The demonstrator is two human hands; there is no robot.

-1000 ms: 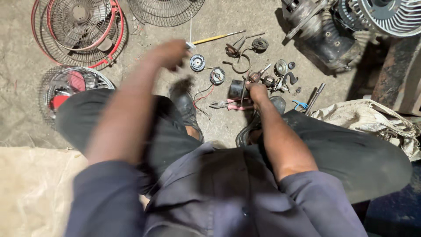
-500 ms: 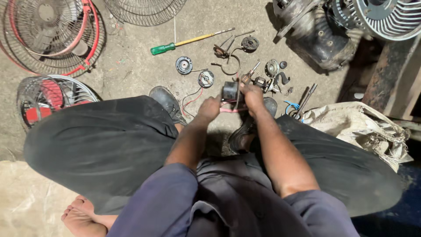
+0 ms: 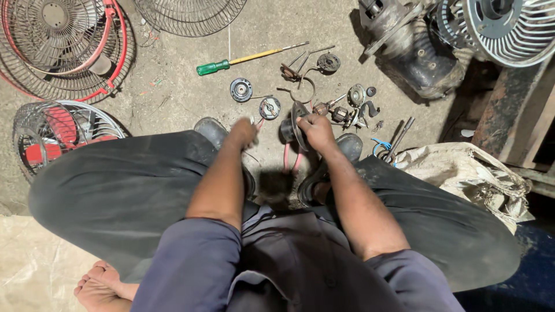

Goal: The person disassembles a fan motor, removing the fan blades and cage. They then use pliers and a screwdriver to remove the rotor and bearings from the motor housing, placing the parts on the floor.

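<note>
Both of your hands work low over the concrete floor [image 3: 173,98] between your knees: your right hand [image 3: 315,130] is clamped on a small dark round motor part with a metal plate [image 3: 292,130], while your left hand [image 3: 243,132] is curled just beside it, though you cannot tell what, if anything, it grips. Just beyond lie a round silver bearing cap [image 3: 269,107], a dark round disc [image 3: 241,89] and a green-handled screwdriver with a yellow shaft [image 3: 248,59], with red-rimmed wire fan guards [image 3: 63,46] well apart at the left.

1 package only: crumpled beige sack [image 3: 462,173] on the floor, right side. No labels, signs, screens.
</note>
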